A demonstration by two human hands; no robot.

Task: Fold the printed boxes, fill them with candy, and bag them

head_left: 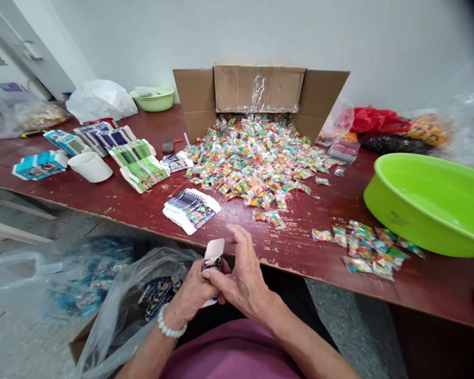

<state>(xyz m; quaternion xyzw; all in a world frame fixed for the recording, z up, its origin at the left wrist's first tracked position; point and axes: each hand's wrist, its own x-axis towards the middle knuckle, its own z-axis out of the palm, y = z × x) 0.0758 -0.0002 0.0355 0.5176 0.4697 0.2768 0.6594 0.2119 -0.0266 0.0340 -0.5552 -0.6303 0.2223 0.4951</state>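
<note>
A small dark printed box (214, 259) with a white flap raised at its top stands between my hands, just off the table's front edge. My left hand (197, 287), below a bead bracelet, is wrapped round it. My right hand (243, 268) rests its thumb on the front of the box, its other fingers stretched up and apart. Beyond them, a fanned stack of flat dark cartons (191, 209) lies on the table. Behind that, small wrapped candies (253, 158) spill in a heap from a cardboard box (259, 88) on its side.
A green basin (426, 210) stands at the right, with loose candy packets (365, 247) before it. Flat green cartons (140, 164), blue cartons (41, 165) and a white roll (90, 167) lie at left. A plastic bag (122, 310) holding dark packets is below the table edge.
</note>
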